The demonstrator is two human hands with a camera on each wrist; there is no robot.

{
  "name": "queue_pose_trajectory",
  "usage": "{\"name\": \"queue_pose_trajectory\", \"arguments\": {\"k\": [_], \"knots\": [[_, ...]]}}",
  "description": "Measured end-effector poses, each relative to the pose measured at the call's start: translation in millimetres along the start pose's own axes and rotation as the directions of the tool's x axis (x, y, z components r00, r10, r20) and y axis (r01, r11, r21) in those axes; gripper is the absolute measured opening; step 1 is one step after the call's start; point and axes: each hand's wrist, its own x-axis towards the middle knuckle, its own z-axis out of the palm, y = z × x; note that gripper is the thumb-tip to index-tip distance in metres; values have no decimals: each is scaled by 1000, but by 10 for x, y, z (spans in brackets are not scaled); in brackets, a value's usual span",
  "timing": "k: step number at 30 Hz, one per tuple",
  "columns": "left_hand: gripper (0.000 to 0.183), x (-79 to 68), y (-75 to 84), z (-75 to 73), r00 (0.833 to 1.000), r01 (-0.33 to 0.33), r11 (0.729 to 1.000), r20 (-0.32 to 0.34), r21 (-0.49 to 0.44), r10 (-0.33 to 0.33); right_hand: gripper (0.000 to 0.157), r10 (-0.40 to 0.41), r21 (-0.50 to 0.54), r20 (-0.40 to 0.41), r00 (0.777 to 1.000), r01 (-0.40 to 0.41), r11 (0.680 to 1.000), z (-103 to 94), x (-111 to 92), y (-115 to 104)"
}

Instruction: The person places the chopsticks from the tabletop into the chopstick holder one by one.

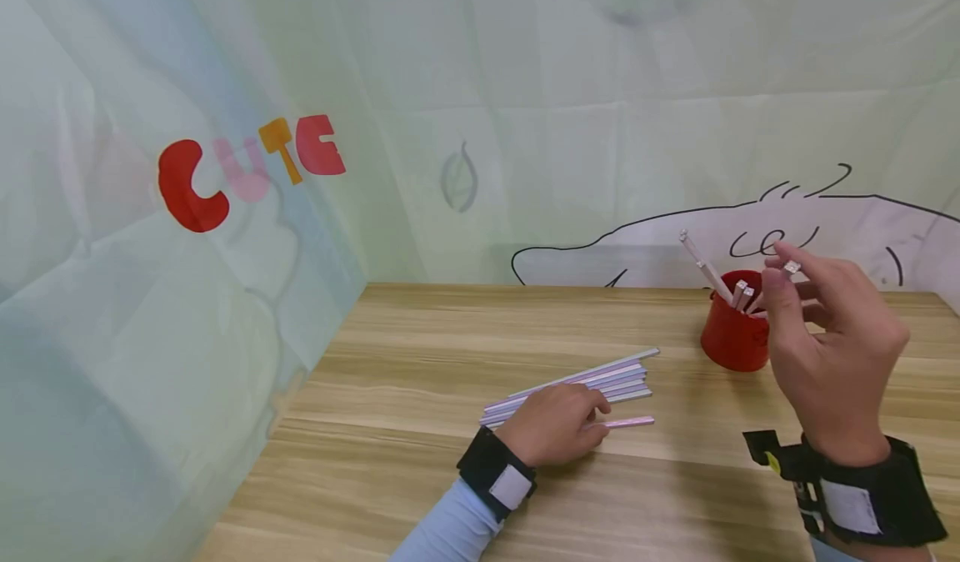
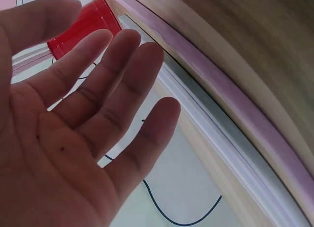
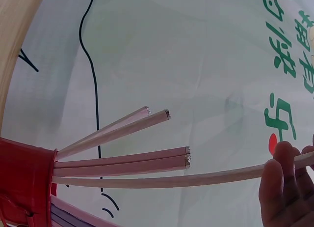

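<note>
Wood-grain table (image 1: 337, 462); red bucket (image 1: 731, 341); pale sticks (image 1: 618, 380) loosely piled

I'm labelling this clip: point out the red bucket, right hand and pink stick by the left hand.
Red bucket (image 1: 732, 338), head view: its front wall.
Right hand (image 1: 842, 347), head view: middle of the hand.
Pink stick (image 1: 632, 422), head view: its uncovered part.

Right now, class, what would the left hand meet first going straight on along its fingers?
Probably the sticks just past its fingertips, though the depth of any gap is unclear.
</note>
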Motion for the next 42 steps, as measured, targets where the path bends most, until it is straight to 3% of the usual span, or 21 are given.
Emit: {"name": "queue_pose_trajectory", "arguments": {"k": [11,21,33,42], "knots": [[24,-15,-12,41,999,32,999,14,21,-32,29,90,-58,-20,996,-91,994,-6,-36,15],[17,-38,-37,63,1000,12,998,-3,67,-11,27,72,-31,7,997,-72,997,-1,-39,5],[5,-37,-47,88,999,33,993,0,118,-33,26,43,-10,31,999,-42,999,26,-26,-32],[9,-38,-54,97,1000,23,997,4,73,-23,24,12,33,26,1000,-12,999,37,0,-107]]}}
